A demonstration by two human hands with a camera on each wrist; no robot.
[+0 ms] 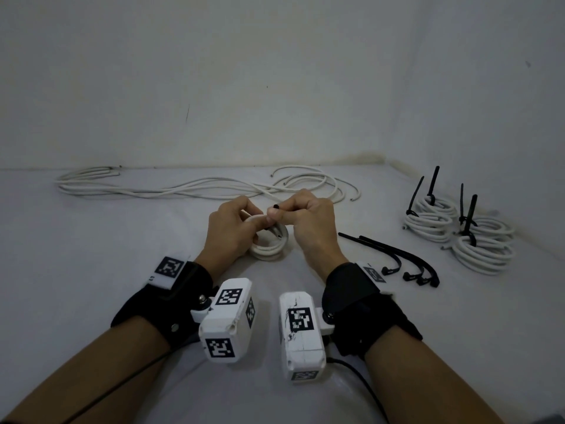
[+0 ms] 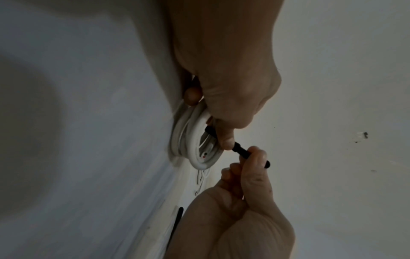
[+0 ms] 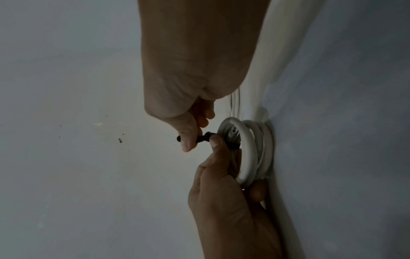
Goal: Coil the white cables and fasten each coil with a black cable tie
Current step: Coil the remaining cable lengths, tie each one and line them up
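Smooth white plastic-sheathed cable coil (image 1: 270, 246), matt black plastic tie (image 2: 241, 150), matt white tabletop (image 1: 91, 270)

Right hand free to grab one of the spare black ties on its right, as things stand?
Probably not yet: the right hand pinches the black cable tie at the coil. Nothing blocks the path to the spare ties; it must let go first.

On the pale flat desk (image 1: 91, 301), the small coiled white cable (image 1: 270, 244) lay at center. Loose uncoiled white cables (image 1: 171, 188) stretched at eleven o'clock, spare black plastic cable ties (image 1: 394, 260) at three, tied white cable coils (image 1: 458, 231) beyond them.
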